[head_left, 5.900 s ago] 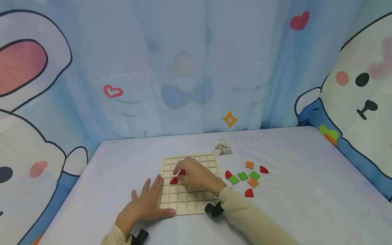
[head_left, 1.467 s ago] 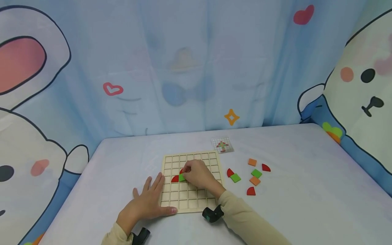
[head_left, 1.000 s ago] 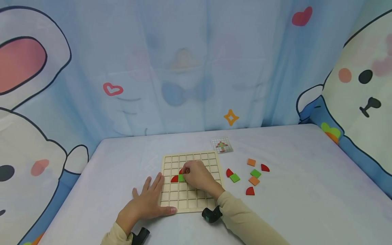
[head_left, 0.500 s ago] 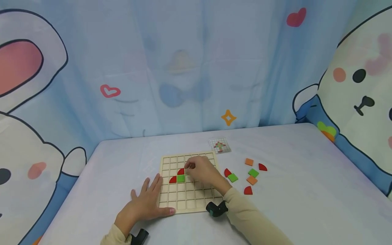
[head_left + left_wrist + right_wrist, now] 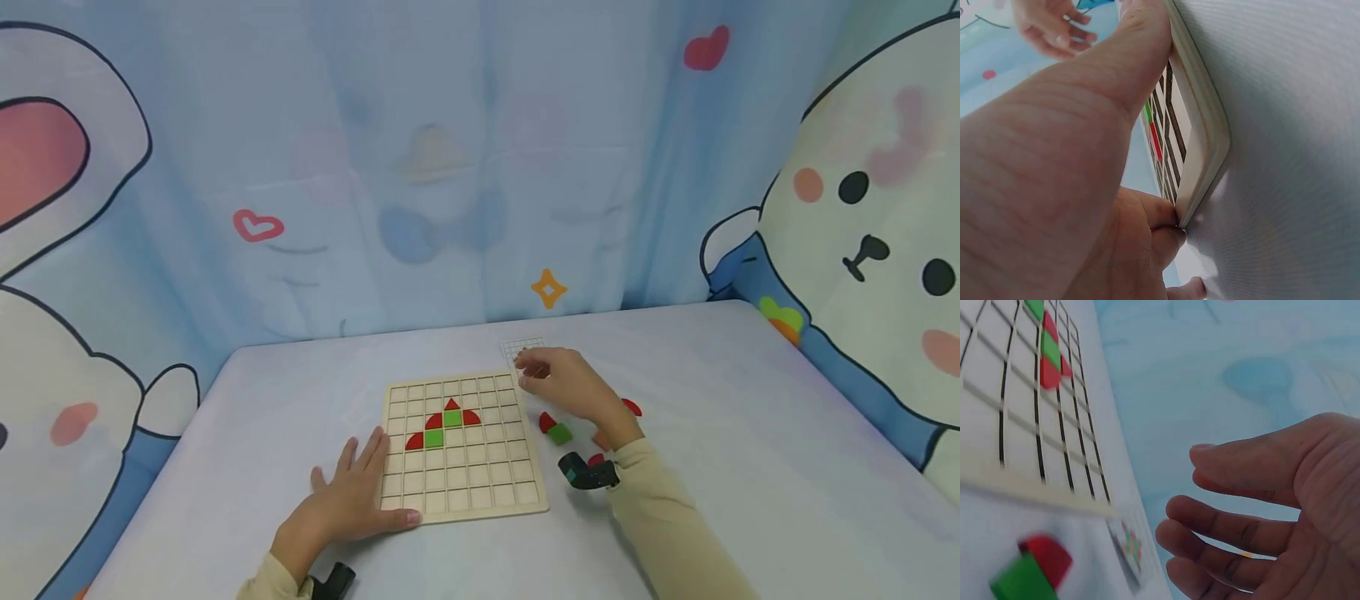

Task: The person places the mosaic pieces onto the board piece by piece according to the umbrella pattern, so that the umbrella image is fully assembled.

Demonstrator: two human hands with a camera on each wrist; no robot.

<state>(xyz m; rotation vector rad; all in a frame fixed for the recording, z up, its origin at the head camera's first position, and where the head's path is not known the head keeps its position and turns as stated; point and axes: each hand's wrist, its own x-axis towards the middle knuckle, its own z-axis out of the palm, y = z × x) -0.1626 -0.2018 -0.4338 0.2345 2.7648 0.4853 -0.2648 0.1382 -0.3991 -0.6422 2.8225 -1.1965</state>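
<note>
Left hand (image 5: 345, 502) spread against left edge of grid board (image 5: 483, 477), not grasping. Right hand (image 5: 568, 385) empty, fingers loosely bent, by far-right card (image 5: 1130, 545).

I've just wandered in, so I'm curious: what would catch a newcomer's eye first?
Probably the large cartoon face at the head view's left edge and another cartoon face at its right, on the pale blue backdrop. Next comes the pale grid board on the white table between them, bearing red and green pieces.
</note>
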